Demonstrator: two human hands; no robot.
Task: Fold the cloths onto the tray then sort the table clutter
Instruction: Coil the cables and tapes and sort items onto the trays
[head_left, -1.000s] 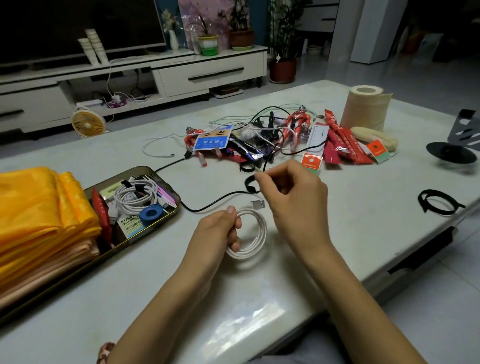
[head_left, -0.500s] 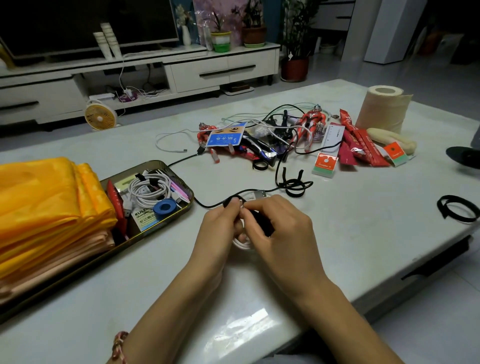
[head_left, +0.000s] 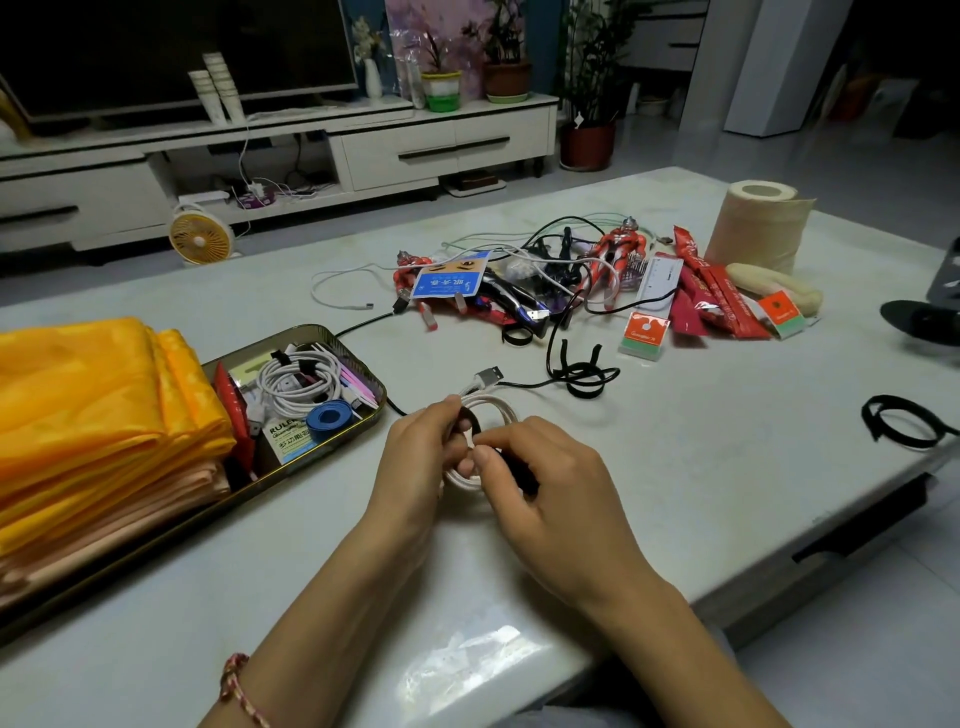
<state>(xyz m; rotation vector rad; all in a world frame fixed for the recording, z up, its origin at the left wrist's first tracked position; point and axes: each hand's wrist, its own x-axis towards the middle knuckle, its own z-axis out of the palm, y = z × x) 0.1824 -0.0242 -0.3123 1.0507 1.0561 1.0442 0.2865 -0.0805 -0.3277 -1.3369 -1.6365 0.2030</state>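
White cable coil (head_left: 503, 408), half hidden in left hand (head_left: 415, 460) and right hand (head_left: 553, 501)

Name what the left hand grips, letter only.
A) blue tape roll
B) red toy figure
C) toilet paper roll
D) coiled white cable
D: the left hand curls round the coiled white cable, USB plug poking out, while the right hand pinches a black strap at it.

Left hand (head_left: 415, 457), right hand (head_left: 550, 493): bare, forearms bare. Thin braided red-pink cord bracelet (head_left: 236, 686) at left wrist.
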